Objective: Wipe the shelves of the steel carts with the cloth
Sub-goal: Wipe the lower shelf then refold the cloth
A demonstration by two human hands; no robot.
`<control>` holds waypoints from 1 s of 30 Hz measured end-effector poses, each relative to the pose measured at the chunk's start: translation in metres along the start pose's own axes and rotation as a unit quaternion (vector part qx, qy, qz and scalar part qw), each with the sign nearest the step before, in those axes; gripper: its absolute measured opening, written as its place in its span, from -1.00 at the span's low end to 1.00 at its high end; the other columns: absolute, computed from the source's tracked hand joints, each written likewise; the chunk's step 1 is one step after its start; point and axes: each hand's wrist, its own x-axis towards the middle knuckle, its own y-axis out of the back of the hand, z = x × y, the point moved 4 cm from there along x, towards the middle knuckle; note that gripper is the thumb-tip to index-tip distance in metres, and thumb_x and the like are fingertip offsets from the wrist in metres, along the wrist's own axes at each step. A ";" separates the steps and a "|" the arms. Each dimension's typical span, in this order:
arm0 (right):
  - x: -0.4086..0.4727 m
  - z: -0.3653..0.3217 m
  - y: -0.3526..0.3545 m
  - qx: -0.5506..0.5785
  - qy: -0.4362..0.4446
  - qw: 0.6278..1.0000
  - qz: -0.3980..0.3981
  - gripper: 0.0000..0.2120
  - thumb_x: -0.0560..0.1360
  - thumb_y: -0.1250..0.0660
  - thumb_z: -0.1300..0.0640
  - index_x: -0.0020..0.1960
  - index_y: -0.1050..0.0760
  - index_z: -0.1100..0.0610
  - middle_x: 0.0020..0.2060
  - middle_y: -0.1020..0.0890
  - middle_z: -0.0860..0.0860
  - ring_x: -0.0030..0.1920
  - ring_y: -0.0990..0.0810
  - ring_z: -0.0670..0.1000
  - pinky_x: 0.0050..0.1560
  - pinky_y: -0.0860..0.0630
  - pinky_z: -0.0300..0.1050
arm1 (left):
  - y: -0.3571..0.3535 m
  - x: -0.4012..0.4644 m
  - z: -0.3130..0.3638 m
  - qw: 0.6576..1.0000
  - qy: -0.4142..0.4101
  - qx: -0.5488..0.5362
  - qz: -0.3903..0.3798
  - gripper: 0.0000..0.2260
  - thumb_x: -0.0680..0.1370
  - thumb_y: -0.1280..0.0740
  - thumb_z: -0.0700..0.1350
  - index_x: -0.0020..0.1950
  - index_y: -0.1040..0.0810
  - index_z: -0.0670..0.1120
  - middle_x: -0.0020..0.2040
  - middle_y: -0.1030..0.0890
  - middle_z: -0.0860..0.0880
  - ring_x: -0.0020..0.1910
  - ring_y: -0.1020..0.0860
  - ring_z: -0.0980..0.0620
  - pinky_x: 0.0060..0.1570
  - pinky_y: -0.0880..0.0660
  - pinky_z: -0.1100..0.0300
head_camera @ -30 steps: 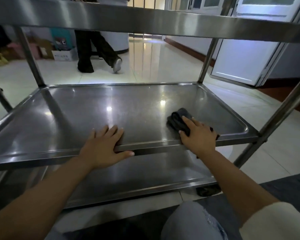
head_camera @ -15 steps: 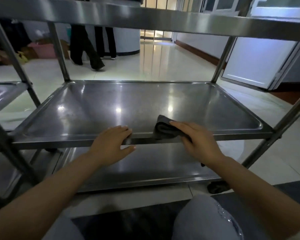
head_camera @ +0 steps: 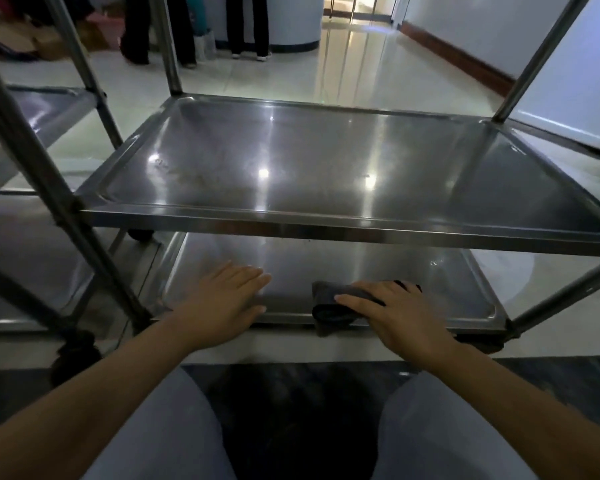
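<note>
Right hand (head_camera: 400, 315) presses flat on the cloth (head_camera: 336, 301) at the bottom shelf's (head_camera: 378, 268) near rim — cloth's long axis running leftward toward the left hand (head_camera: 227, 299), open-palmed on the same shelf — unwiped steel stretches beyond.

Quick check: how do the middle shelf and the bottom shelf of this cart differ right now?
The middle shelf carries nothing and no hand touches it; the bottom shelf has the left hand flat on it and the right hand pressing the dark cloth at its front edge. The middle shelf shows faint smudges at its left; the bottom shelf lies mostly in shadow beneath it. Both are rimmed steel trays.
</note>
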 end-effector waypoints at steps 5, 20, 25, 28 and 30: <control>0.016 0.010 -0.064 0.087 -0.093 0.989 -0.077 -0.55 0.59 -0.23 0.15 0.45 -0.32 -0.09 0.37 -0.44 0.01 0.22 -0.51 0.11 0.17 -0.47 0.09 | -0.069 0.018 -0.031 0.990 0.099 -0.011 -0.100 -0.46 0.61 -0.08 0.21 0.53 -0.18 0.02 0.53 -0.26 -0.04 0.52 -0.18 -0.02 0.48 -0.04 -0.03; 0.073 -0.001 -0.250 0.092 -0.132 0.973 -0.163 -0.53 0.61 0.13 -0.24 0.50 0.09 -0.32 0.55 -0.05 -0.14 0.53 -0.03 0.05 0.39 -0.01 0.32 | -0.192 -0.001 -0.103 0.913 0.371 -0.013 -0.169 -0.24 0.55 0.09 0.37 0.58 0.08 -0.09 0.59 0.06 -0.15 0.56 0.05 -0.16 0.47 0.02 -0.22; 0.026 0.070 -0.245 0.088 -0.332 0.921 -0.185 -0.51 0.61 0.09 -0.21 0.52 0.09 -0.26 0.56 -0.04 -0.03 0.53 -0.01 0.13 0.43 -0.06 0.31 | -0.192 -0.003 -0.105 0.896 0.398 -0.014 -0.197 -0.04 0.42 0.15 0.51 0.57 0.24 -0.15 0.58 0.20 -0.15 0.56 0.16 -0.14 0.48 0.11 -0.24; 0.030 0.065 -0.245 0.089 -0.416 0.884 -0.192 -0.47 0.60 0.09 -0.25 0.52 0.15 -0.26 0.56 0.03 -0.01 0.53 0.05 0.19 0.42 0.05 0.40 | -0.185 -0.009 -0.113 0.878 0.397 0.080 -0.255 0.16 0.29 0.02 0.62 0.53 0.35 -0.18 0.56 0.28 -0.22 0.54 0.19 -0.24 0.45 0.13 -0.27; 0.050 0.048 -0.249 0.103 -0.425 0.878 -0.195 -0.46 0.59 0.09 -0.27 0.50 0.21 -0.29 0.56 0.11 -0.02 0.52 0.11 0.25 0.41 0.10 0.42 | -0.182 -0.015 -0.118 0.865 0.415 0.083 -0.269 0.23 0.22 0.03 0.66 0.53 0.35 -0.20 0.56 0.26 -0.25 0.54 0.19 -0.27 0.46 0.12 -0.27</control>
